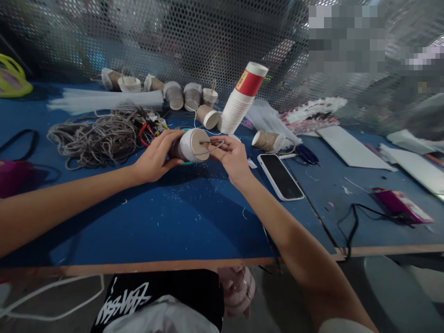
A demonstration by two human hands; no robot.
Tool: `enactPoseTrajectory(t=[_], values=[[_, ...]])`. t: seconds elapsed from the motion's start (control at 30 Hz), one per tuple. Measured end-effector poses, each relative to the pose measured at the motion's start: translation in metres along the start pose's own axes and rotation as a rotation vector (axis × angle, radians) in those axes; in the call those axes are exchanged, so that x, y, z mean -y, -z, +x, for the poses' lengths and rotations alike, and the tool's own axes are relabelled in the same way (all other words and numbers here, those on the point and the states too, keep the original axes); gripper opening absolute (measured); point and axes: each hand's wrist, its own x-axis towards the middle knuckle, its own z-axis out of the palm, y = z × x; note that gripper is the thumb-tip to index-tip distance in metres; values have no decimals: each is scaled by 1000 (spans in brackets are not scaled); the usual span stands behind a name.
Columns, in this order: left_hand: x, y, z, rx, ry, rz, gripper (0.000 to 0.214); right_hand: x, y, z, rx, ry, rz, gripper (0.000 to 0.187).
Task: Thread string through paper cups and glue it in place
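I see a blue tabletop (208,222), white-flecked, mid-frame; at centre, a cup (189,145) banded brown and white, with beige base (199,138) and grey-brown loop (218,146). Grey cord (97,138) at left; red-banded white cups (239,104), upper centre; black-screened white phone (280,176), right.

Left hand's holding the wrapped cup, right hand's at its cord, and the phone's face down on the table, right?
The phone isn't face down: the head view shows it screen up on the table. The left hand holds the wrapped cup, with the right hand at its cord.
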Motion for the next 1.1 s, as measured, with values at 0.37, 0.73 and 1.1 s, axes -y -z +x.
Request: enactPoseTrajectory(t=[0.37,0.73,1.1], values=[[1,-2,-2,27,23,-9,54,13,3,-11,-68,395,-492,32],[4,-3,-1,8,25,-75,54,4,5,3,56,-21,37,31],[2,-4,-4,55,81,0,56,6,9,-7,-167,540,-665,59]])
